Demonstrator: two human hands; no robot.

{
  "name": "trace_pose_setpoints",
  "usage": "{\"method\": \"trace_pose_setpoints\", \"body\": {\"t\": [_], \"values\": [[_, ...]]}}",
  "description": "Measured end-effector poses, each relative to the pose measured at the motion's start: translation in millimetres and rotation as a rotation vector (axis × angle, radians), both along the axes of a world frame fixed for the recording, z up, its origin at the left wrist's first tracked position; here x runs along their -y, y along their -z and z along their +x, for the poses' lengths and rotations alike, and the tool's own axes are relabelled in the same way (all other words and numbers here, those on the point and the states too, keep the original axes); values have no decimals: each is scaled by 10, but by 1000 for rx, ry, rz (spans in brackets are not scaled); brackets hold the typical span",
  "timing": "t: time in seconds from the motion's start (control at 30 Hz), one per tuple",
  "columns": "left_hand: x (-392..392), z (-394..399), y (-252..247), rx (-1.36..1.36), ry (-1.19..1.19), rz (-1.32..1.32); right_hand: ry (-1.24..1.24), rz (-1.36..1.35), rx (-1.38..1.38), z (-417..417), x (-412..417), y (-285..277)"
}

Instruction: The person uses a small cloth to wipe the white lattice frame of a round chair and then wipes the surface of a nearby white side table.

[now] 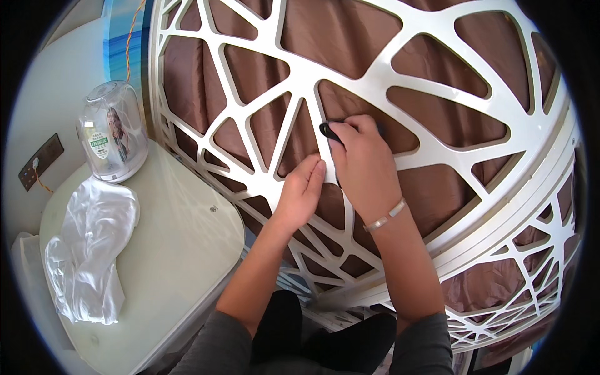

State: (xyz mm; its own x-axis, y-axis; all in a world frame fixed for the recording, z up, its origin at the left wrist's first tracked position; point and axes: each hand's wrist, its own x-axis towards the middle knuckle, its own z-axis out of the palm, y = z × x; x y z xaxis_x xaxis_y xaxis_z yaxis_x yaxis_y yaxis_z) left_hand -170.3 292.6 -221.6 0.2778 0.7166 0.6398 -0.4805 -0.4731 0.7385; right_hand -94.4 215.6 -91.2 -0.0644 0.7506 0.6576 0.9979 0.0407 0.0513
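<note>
A white lattice panel [304,70] with irregular cut-out openings stands before me, brown fabric [337,37] showing behind it. My right hand [365,164] is closed on a dark cloth [331,132], pressed against a bar of the lattice near the middle; part of the cloth is hidden by the fingers. Just to its left, my left hand [302,190] grips the edge of the same bar between thumb and fingers. A bracelet circles the right wrist.
At left stands a pale glass-topped table [178,262] with a crumpled white satin cloth [93,253] and a clear domed container [112,131]. A wall socket plate [41,161] with a plugged cord is beyond. A second lattice section [525,253] lies at lower right.
</note>
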Motion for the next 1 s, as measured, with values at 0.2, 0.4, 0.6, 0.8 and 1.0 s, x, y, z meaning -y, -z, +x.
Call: {"method": "trace_pose_setpoints", "body": {"t": [0.2,0.4,0.6,0.8,1.0], "values": [[-75,-53,44,-74,66,26,190,-120,215,-94,86,63],[-29,-88,-121,-145,-3,-44,47,304,400,-225,340,-511],[-16,353,-514,284,-103,-222,4,388,576,-216,-257,-904],[-166,317,-554,457,280,-244,212,234,545,-430,-309,-724],[-249,283,-534,336,222,-278,23,152,531,-387,-572,-896]]}}
